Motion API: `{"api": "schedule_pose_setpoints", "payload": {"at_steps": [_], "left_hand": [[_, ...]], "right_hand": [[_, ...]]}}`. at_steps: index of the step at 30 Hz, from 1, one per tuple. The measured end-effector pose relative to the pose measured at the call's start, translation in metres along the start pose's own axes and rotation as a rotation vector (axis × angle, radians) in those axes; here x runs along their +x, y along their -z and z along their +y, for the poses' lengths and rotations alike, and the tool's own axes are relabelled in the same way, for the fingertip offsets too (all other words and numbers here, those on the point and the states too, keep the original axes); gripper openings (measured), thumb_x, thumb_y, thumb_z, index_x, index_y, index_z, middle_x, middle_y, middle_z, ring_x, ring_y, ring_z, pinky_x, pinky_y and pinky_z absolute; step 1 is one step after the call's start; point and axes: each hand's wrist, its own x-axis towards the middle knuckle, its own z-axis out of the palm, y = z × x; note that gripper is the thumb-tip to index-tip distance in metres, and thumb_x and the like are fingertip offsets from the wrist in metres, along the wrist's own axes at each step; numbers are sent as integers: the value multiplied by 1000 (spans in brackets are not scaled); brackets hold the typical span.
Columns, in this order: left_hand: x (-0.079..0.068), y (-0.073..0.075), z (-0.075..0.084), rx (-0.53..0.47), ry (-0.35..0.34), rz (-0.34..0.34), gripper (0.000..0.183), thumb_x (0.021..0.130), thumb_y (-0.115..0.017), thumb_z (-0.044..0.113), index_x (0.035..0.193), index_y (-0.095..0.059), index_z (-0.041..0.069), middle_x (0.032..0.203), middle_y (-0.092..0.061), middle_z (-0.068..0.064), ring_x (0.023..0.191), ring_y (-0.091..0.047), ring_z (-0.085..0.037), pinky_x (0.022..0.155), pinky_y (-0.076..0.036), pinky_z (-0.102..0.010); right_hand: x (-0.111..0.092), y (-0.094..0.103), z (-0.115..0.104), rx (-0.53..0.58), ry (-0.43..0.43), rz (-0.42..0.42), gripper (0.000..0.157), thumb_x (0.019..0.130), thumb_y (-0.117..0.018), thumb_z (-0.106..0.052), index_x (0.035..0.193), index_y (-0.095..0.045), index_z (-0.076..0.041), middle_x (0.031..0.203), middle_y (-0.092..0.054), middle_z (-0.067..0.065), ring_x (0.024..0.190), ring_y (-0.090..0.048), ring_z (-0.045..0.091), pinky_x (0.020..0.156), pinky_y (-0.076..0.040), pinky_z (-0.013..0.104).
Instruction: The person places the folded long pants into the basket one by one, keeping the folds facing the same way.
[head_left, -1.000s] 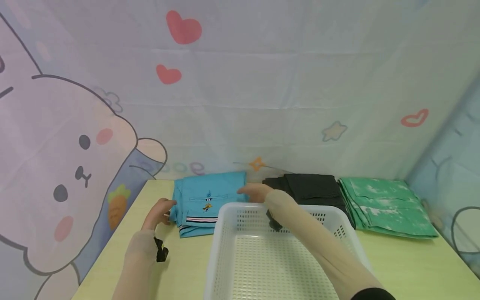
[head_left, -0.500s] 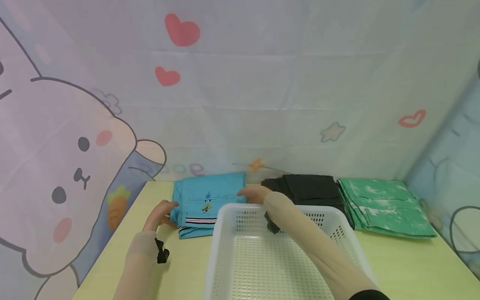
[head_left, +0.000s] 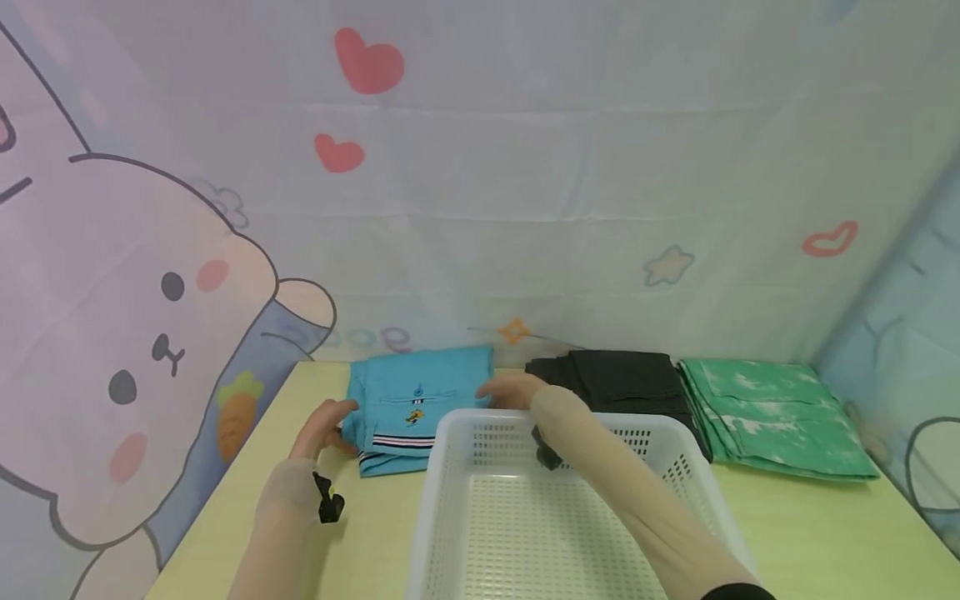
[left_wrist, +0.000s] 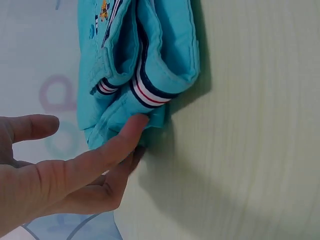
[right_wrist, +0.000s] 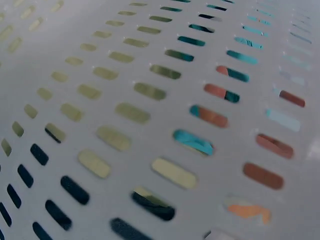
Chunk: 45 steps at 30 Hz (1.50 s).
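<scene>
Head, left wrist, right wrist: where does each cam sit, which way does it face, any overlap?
Head: worn on the head, facing forward and down at the basket and the blue, black and green cloth; left hand, right hand and forearms show.
Left wrist: facing the blue cloth's edge; the left hand's fingers show.
Right wrist: facing the basket's slotted wall up close; through it, likely bits of the right hand.
Shared: head and left wrist both show blue cloth and left hand.
</scene>
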Motion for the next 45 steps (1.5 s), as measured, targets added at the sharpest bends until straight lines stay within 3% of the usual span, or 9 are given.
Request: {"api": "schedule_pose_setpoints", "payload": {"at_steps": [6,13,17,24,29,34,37,45], "left_hand": [[3,-1,3,-31,43,8,71,93,-35,19,137,13,-10,139,7,-40,125,-5,-57,82,-48,-50],[1,-1,10,43,99,14,74,92,-36,27,138,9,-10,135,-4,-44,109,-37,-60,80,-46,-56],[1,0,12,80,92,-5,74,93,-36,29,138,6,-12,135,-4,-44,102,-44,-59,75,-49,-53],[3,0,13,38,122,-2,73,92,-36,27,138,7,-10,140,3,-38,110,-38,-59,77,-49,-53],[5,-1,12,45,90,1,69,93,-37,23,139,4,-10,142,5,-35,125,-18,-54,82,-48,-51],[6,-4,11,-43,63,-16,71,94,-36,19,138,13,-9,143,16,-29,129,2,-52,91,-38,-58],[5,-4,12,-54,60,-20,71,94,-35,19,137,15,-9,142,18,-31,128,2,-54,92,-37,-58],[2,-3,12,-15,38,0,70,93,-37,19,138,7,-10,142,11,-34,122,-21,-56,81,-50,-45]], "right_hand": [[1,0,1,33,22,4,63,84,-56,-32,133,-35,1,130,-45,18,98,-58,27,83,-48,39],[4,-5,0,26,29,22,55,81,-59,-31,124,-43,0,107,-57,16,84,-60,23,74,-51,35],[6,-6,1,31,35,52,57,78,-62,-35,120,-46,-1,99,-61,15,81,-61,24,68,-52,35],[6,-9,-1,48,4,-4,66,78,-63,-39,128,-39,-4,105,-60,15,83,-62,24,72,-52,38],[5,-11,-2,83,5,20,77,78,-63,-37,138,-27,-5,109,-56,16,84,-62,25,75,-52,39],[7,-12,0,102,-11,4,79,80,-61,-36,139,-21,-3,106,-56,18,84,-61,26,76,-52,39],[8,-12,0,101,-16,1,76,80,-60,-35,138,-23,-2,102,-58,19,82,-60,26,74,-52,38],[10,-13,-2,137,-32,36,69,81,-58,-31,134,-28,1,98,-61,22,80,-60,27,71,-52,38]]}}
